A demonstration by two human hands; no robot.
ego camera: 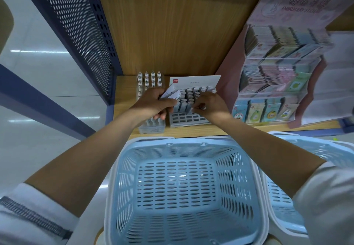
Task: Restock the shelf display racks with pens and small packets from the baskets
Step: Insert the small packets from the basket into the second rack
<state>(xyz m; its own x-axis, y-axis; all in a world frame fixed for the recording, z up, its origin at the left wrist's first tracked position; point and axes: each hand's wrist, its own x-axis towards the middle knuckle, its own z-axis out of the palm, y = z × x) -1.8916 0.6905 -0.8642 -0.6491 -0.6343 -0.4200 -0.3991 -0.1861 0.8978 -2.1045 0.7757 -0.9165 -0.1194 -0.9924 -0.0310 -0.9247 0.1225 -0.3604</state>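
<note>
A wooden shelf [191, 132] stood over glossy floor [47, 83]. The left hand [151, 105] gripped packets [172, 94] slanting backward; the right hand [210, 106] pinched one in the rack [187, 119].

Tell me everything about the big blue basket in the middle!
The blue basket is light blue plastic with a paler rim. Its walls and floor are full of little slots. Nothing lies inside it. It sits upright in front of the wooden shelf, and a second blue basket sits close on its right. Both arms reach over it.
</note>
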